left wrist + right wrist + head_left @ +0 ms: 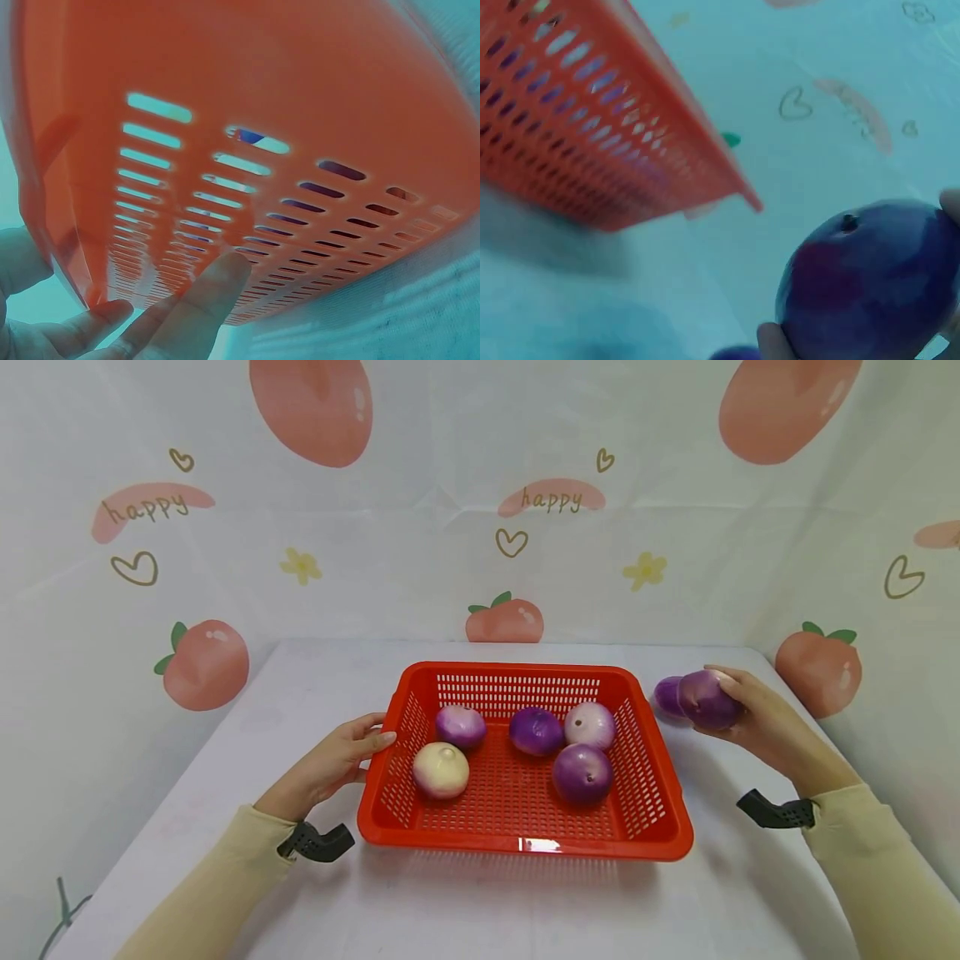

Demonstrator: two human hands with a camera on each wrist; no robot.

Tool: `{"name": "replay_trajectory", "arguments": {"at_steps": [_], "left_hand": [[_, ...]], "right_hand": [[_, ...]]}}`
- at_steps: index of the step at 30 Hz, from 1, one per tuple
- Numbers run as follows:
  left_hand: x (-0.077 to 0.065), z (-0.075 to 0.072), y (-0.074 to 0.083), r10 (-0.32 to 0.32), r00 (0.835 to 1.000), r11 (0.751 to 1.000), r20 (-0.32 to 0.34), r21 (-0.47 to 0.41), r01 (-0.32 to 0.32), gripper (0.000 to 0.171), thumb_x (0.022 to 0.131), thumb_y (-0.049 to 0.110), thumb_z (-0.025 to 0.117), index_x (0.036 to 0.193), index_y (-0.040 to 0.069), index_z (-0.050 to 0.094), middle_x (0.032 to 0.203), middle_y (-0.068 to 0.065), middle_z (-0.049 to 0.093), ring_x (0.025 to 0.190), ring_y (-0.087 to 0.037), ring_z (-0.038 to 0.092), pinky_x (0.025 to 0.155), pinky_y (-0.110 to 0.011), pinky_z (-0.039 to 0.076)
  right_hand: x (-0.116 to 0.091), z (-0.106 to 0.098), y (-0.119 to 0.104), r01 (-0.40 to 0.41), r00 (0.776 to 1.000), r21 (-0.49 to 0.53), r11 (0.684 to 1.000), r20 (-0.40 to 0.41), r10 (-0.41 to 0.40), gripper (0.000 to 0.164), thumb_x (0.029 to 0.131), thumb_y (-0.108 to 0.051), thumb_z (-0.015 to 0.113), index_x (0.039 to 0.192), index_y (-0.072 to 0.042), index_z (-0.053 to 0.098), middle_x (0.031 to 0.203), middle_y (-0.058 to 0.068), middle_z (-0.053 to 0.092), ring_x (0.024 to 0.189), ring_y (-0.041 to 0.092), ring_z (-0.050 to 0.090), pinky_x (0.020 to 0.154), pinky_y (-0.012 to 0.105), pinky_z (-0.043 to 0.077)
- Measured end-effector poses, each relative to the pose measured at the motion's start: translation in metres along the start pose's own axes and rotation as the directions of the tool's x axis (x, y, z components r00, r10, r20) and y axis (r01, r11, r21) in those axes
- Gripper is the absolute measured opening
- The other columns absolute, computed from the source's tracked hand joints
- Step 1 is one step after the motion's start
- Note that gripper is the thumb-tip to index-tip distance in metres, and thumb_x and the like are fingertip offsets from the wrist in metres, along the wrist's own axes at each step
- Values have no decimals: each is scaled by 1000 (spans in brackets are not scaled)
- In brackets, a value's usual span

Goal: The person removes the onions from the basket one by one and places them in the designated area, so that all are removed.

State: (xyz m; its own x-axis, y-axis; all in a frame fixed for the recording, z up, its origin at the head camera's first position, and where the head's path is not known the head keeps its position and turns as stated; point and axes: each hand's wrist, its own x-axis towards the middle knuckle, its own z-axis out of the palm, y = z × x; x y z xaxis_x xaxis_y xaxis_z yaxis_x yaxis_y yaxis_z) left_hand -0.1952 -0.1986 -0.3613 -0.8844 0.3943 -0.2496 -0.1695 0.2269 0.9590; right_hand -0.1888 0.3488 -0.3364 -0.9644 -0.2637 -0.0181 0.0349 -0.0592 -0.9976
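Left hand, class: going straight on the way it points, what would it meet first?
The left hand would most likely meet the basket at once: its fingers are against one side.

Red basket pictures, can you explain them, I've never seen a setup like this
No machine here, just a person working bare-handed. The wide picture comes from a camera worn on the head, looking forward and down; the two closer ones come from cameras on the left and right wrists. The left hand holds the side of a rectangular red plastic basket with slotted walls, and inside sit five round, onion-like pieces in purple, white and cream. The right hand holds a glossy, round purple piece outside the basket; another purple one lies on the white surface, partly hidden behind it.
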Motion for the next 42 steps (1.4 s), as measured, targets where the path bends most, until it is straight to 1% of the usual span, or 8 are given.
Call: {"name": "replay_trajectory", "arguments": {"at_steps": [9, 14, 16, 19, 22, 24, 27, 42], "left_hand": [[0, 0, 0, -1, 1000, 1000, -11, 8, 1, 61, 99, 30, 55, 147, 2, 30, 132, -22, 53, 100, -18, 65, 82, -46, 57], [0, 0, -2, 8, 1000, 1000, -5, 11, -8, 63, 98, 31, 56, 147, 2, 30, 133, -23, 52, 100, -18, 65, 82, -46, 57], [0, 0, -2, 7, 1000, 1000, -7, 9, -7, 63, 98, 31, 56, 147, 2, 30, 133, -23, 52, 100, -18, 65, 82, -47, 57], [0, 0, -2, 4, 1000, 1000, -9, 4, -4, 62, 98, 31, 55, 147, 2, 29, 132, -22, 53, 101, -19, 64, 82, -47, 57], [0, 1, -2, 0, 1000, 1000, -11, -3, 0, 62, 98, 31, 56, 147, 3, 30, 131, -20, 54, 100, -19, 65, 82, -47, 57], [0, 0, -2, 1, 1000, 1000, -9, -3, -1, 62, 98, 31, 56, 147, 3, 30, 130, -20, 54, 100, -19, 65, 82, -47, 57], [0, 0, -2, 1, 1000, 1000, -9, -2, -1, 62, 98, 31, 56, 147, 3, 31, 130, -19, 55, 100, -19, 65, 82, -47, 57], [1, 0, -2, 4, 1000, 1000, -5, 1, -4, 60, 98, 30, 56, 146, 2, 32, 129, -18, 56, 100, -18, 65, 82, -47, 57]], "right_hand": [[-11, -15, 27, -38, 991, -257, 966, -136, 3, 26, 101, -23, 48, 126, -31, 46, 119, -12, 40, 104, -1, 46, 80, 10, 50], [-14, -12, 36, -57, 981, -470, 881, -191, -38, 40, 98, -26, 55, 136, -23, 40, 124, -10, 36, 107, 3, 41, 80, 9, 46], [-15, -10, 38, -94, 976, -557, 825, -215, -34, 51, 96, -31, 58, 141, -21, 36, 131, -4, 33, 109, 8, 37, 78, 11, 46], [-16, -8, 41, -141, 974, -612, 778, -228, -3, 65, 93, -35, 62, 147, -18, 29, 141, 10, 29, 115, 19, 36, 80, 20, 46], [-16, -6, 43, -166, 976, -621, 766, -216, 36, 77, 92, -36, 64, 152, -12, 22, 148, 23, 24, 125, 35, 32, 90, 42, 48], [-16, -6, 45, -182, 976, -626, 758, -208, 63, 83, 92, -37, 64, 153, -8, 17, 149, 29, 22, 130, 45, 28, 94, 58, 44], [-17, -5, 46, -216, 973, -644, 734, -208, 104, 90, 91, -41, 64, 154, -3, 12, 149, 33, 22, 132, 51, 24, 97, 71, 34], [-10, -11, 60, -250, 964, -645, 722, -233, 126, 91, 90, -42, 65, 152, -1, 14, 148, 34, 23, 126, 51, 30, 95, 68, 35]]}}
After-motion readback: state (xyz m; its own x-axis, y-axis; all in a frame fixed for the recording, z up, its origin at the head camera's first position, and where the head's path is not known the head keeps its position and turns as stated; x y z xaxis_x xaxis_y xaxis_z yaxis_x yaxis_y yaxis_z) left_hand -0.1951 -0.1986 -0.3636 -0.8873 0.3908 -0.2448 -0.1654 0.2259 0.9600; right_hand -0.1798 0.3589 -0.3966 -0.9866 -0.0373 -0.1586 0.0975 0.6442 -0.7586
